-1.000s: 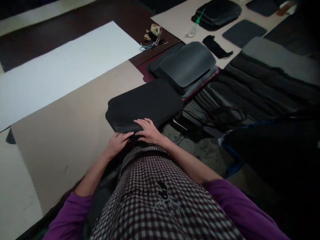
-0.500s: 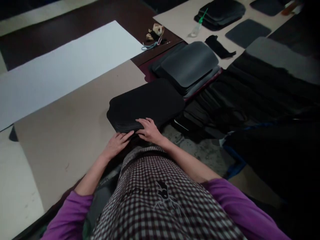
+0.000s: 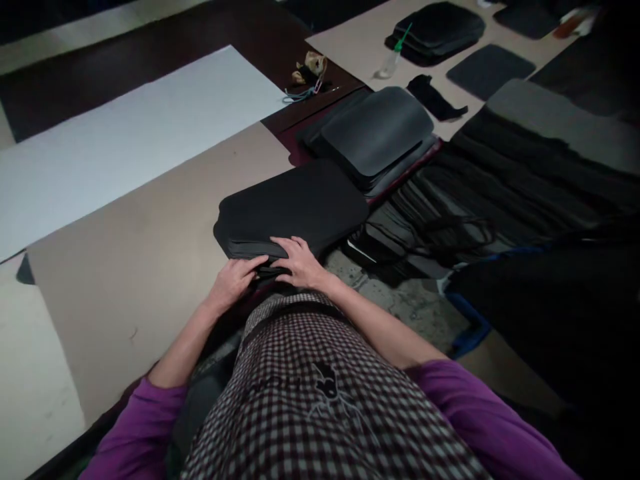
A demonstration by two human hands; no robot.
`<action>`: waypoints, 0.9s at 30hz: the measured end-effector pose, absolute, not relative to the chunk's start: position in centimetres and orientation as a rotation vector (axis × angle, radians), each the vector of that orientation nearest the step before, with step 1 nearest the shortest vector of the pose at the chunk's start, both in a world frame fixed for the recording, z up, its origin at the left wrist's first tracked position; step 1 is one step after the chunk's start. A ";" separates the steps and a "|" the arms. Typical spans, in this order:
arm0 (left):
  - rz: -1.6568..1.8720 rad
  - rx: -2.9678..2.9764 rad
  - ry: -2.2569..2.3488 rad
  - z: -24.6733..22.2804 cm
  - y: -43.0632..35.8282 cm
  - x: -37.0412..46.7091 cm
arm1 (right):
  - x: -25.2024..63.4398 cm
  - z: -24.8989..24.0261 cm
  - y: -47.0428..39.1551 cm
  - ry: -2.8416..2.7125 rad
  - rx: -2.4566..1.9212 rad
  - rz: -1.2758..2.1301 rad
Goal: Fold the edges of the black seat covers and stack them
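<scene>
A stack of black sheets with rounded corners lies at the table's near edge, its near side fanned into several layers. My left hand is at the stack's near left edge, its index finger stretched onto the layers and the other fingers curled at the edge. My right hand rests on the near edge just beside it, fingers spread over the top layers and thumb lower at the edge. What lies under the left fingertips is partly hidden.
A second stack of dark grey sheets lies behind. Farther back are a bottle with a green nozzle, a black cloth strip and another black stack. A white sheet covers the left. Dark bundled pieces are at the right.
The near edges of the stack have spread apart, showing more layers. My left hand's fingers have curled more at the edge, while my right hand has hardly moved.
</scene>
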State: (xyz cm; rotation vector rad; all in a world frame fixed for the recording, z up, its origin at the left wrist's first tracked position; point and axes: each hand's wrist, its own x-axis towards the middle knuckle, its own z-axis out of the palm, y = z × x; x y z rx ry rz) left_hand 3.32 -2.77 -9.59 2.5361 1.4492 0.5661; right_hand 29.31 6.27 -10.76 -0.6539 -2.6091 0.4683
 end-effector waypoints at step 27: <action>0.219 2.382 1.781 -15.3 -4.6 3.3 | 28.1 -8.8 8.4 -2.707 -0.750 0.261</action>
